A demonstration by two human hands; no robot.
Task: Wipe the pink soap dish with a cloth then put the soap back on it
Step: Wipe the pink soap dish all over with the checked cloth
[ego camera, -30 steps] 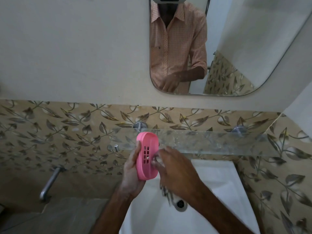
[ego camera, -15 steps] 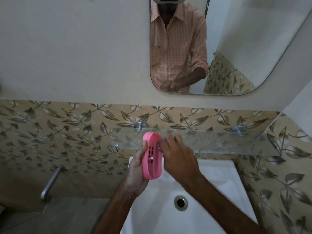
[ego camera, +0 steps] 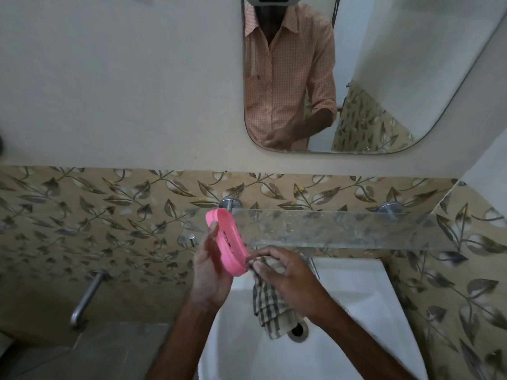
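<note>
My left hand (ego camera: 210, 267) holds the pink soap dish (ego camera: 227, 241) tilted on its edge above the left rim of the sink, its slotted inside turned to the right. My right hand (ego camera: 288, 281) grips a checked cloth (ego camera: 270, 305) just below and right of the dish's lower end. The cloth's bunched top touches that end, and the rest hangs down over the basin. No soap is in view.
A white sink (ego camera: 356, 311) lies below my hands, its drain (ego camera: 299, 331) partly covered by the cloth. A glass shelf (ego camera: 343, 229) runs along the tiled wall just behind them. A metal tap (ego camera: 85, 300) sticks out at the lower left. A mirror (ego camera: 384, 78) hangs above.
My right hand has dropped from the dish's upper part to its lower end, and the cloth now hangs in plain sight. The dish has tilted, its top leaning left.
</note>
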